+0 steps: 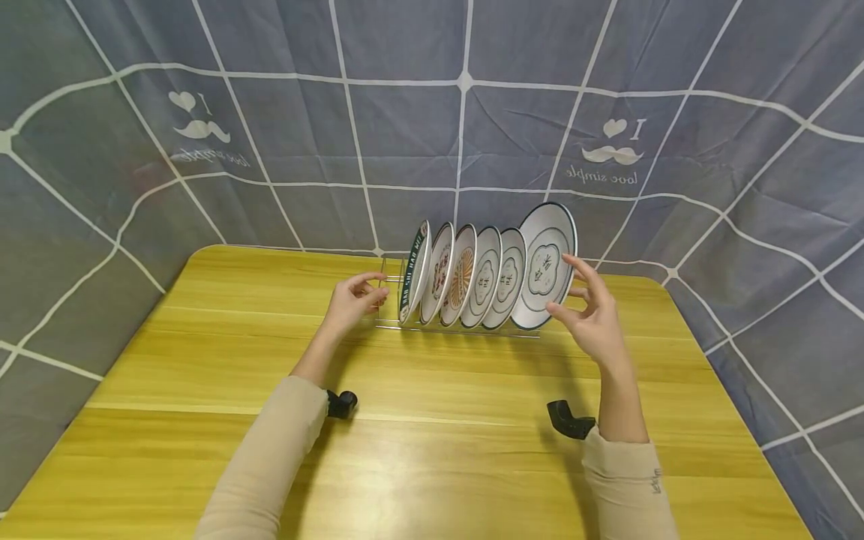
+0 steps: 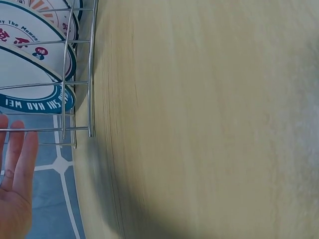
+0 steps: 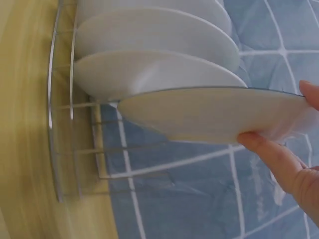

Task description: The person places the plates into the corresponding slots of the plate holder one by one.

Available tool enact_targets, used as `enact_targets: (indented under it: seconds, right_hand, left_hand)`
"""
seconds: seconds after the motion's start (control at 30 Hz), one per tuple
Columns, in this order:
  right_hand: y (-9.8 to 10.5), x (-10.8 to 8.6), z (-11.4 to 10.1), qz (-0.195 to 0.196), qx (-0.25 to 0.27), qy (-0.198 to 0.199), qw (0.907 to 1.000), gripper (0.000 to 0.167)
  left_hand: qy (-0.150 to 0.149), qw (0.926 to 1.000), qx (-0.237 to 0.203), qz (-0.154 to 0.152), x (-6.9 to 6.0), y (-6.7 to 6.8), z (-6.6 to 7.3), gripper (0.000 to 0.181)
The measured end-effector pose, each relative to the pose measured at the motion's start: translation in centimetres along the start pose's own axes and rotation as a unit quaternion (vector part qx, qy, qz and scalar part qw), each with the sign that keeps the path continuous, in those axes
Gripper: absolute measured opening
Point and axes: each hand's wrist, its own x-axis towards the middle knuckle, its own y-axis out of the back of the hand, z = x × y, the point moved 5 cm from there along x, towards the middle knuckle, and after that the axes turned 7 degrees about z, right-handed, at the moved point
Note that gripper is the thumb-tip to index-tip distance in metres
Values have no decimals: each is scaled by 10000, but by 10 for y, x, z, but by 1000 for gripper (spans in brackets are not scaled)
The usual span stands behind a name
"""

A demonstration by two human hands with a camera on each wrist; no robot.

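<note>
Several patterned plates [image 1: 462,277] stand on edge in a row in a wire dish rack [image 1: 459,332] near the table's far edge. At the row's right end, the larger white plate with a dark rim [image 1: 545,270] leans to the right. My right hand [image 1: 594,319] grips this plate by its right side; in the right wrist view its pale underside [image 3: 199,114] shows, with fingers at the rim and back. My left hand [image 1: 354,300] holds the rack's left end, beside the green-banded plate [image 1: 415,274]. In the left wrist view, its fingers [image 2: 22,159] touch the end wire, while the thumb is hidden.
The wooden table [image 1: 439,450] extends in front of the rack. Behind it hangs a grey curtain with white grid lines [image 1: 405,135]. A black camera mount sticks out at the left wrist [image 1: 342,405], and another at the right wrist [image 1: 570,421].
</note>
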Motion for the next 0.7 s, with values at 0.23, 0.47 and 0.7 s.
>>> enact_targets:
  seconds: [0.23, 0.47, 0.7]
  right_hand:
    - [-18, 2, 16, -309, -266, -244, 9989, 71]
    - [-24, 2, 29, -318, -297, -302, 9986, 68]
    - [-20, 0, 38, -139, -290, -480, 9983, 72]
  left_hand:
    - [-8, 10000, -40, -82, 0, 0, 0, 31]
    - [-15, 9998, -126, -147, 0, -1, 0, 32]
    - [46, 9998, -175, -120, 0, -1, -1, 31]
